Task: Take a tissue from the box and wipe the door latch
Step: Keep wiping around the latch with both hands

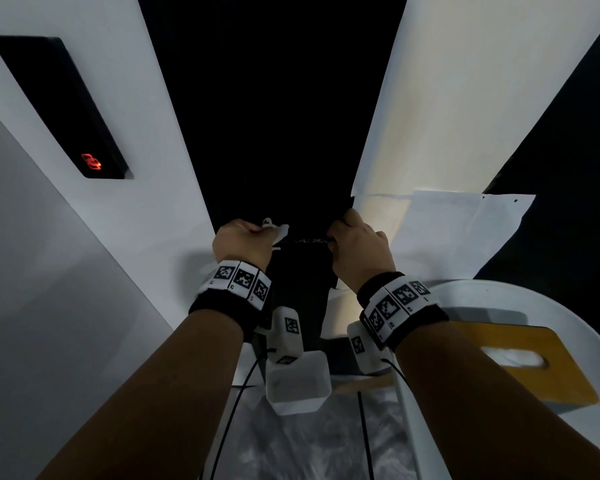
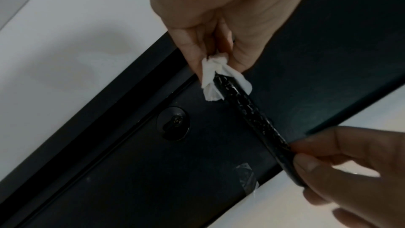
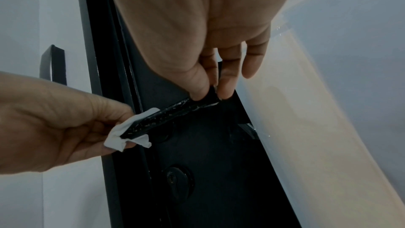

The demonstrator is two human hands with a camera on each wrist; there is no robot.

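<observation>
The door latch (image 1: 305, 241) is a black lever with scuffed, whitish marks, set level on the dark door. My left hand (image 1: 253, 233) pinches a crumpled white tissue (image 1: 276, 230) around the lever's left end. In the left wrist view the tissue (image 2: 210, 79) wraps the tip of the latch (image 2: 252, 115) under my left hand (image 2: 215, 61). My right hand (image 1: 340, 233) pinches the lever's right end between thumb and fingers, as the right wrist view shows: right hand (image 3: 208, 94), latch (image 3: 171, 117), tissue (image 3: 118, 138). The yellow tissue box (image 1: 534, 362) lies at the lower right.
A round keyhole plate (image 2: 174, 126) sits below the lever. A black card reader (image 1: 66, 109) with a red light hangs on the white wall at the left. The box rests on a white round seat (image 1: 499, 289). A white tub (image 1: 297, 386) stands below my wrists. A paper sheet (image 1: 458, 230) hangs to the right.
</observation>
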